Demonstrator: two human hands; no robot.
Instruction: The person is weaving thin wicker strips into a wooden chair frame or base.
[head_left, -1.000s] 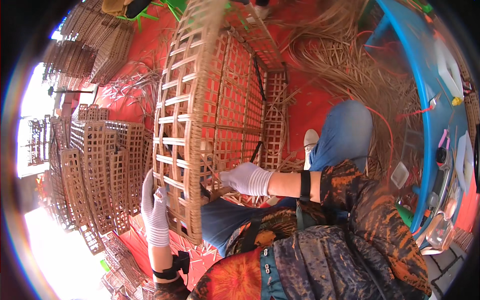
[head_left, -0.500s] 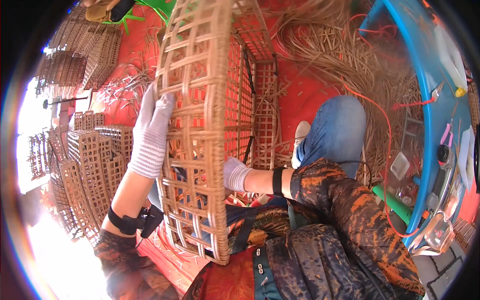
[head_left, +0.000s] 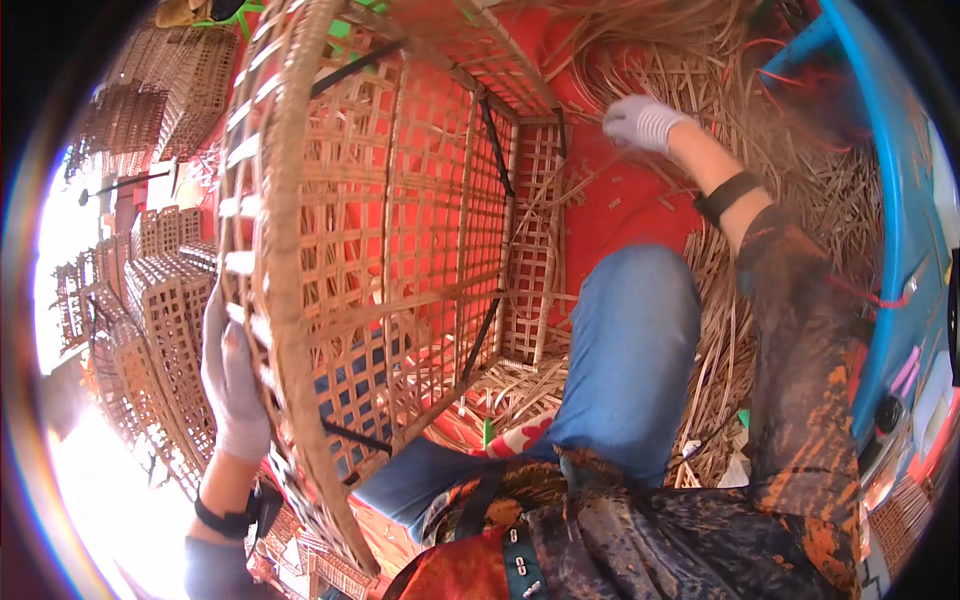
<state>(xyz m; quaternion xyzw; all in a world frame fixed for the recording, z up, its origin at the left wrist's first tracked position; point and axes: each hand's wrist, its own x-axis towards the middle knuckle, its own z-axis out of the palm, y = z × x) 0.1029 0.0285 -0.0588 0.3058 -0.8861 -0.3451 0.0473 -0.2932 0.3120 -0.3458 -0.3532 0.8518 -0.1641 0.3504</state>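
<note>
A large open-weave basket (head_left: 430, 230) of tan strips stands tilted in front of me, its inside facing right, with black bands at its inner corners. My left hand (head_left: 235, 385), in a pale striped glove, grips the basket's left wall from outside; some fingers are hidden by the weave. My right hand (head_left: 640, 125), gloved too, is held out beyond the basket at the upper right, over loose strips (head_left: 690, 80). Its fingers are curled in. A thin strip appears to run from near them toward the basket, but blur hides what they hold.
Several woven baskets (head_left: 165, 300) are stacked at the left. Red sheeting (head_left: 625, 215) covers the floor, littered with strip scraps. A blue table (head_left: 885, 200) with tools borders the right side. My bent knee (head_left: 645, 300) rises beside the basket.
My right hand has come out of the basket and swung away to the upper right. The basket has turned, opening its inside to view, and my left hand has shifted left and down with it.
</note>
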